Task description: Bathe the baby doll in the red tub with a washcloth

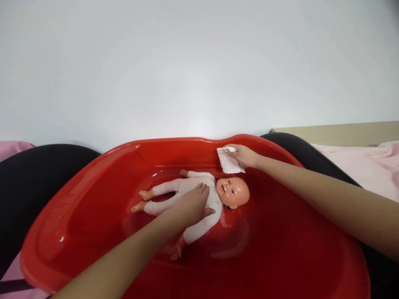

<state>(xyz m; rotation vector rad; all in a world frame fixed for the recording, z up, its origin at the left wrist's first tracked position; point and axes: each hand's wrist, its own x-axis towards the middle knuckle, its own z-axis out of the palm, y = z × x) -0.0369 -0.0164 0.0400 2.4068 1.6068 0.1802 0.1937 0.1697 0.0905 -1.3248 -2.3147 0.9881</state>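
Note:
A baby doll (233,192) in a white bodysuit lies on its back inside a red baby bathtub (102,166), head to the right and feet to the left. My left hand (193,203) rests flat on the doll's chest with its fingers extended, covering part of the torso. Above the doll's head, near the tub's far wall, my right hand (245,155) pinches a small white cloth (230,162) by its upper edge. The cloth hangs down apart from the doll's face.
Black curved chair-like shapes (40,174) flank the tub on both sides. Pale pink fabric (361,164) lies at the right, with a beige board (336,133) behind it. Pink cloth (14,149) shows at the left. A plain white wall (187,66) rises behind the tub.

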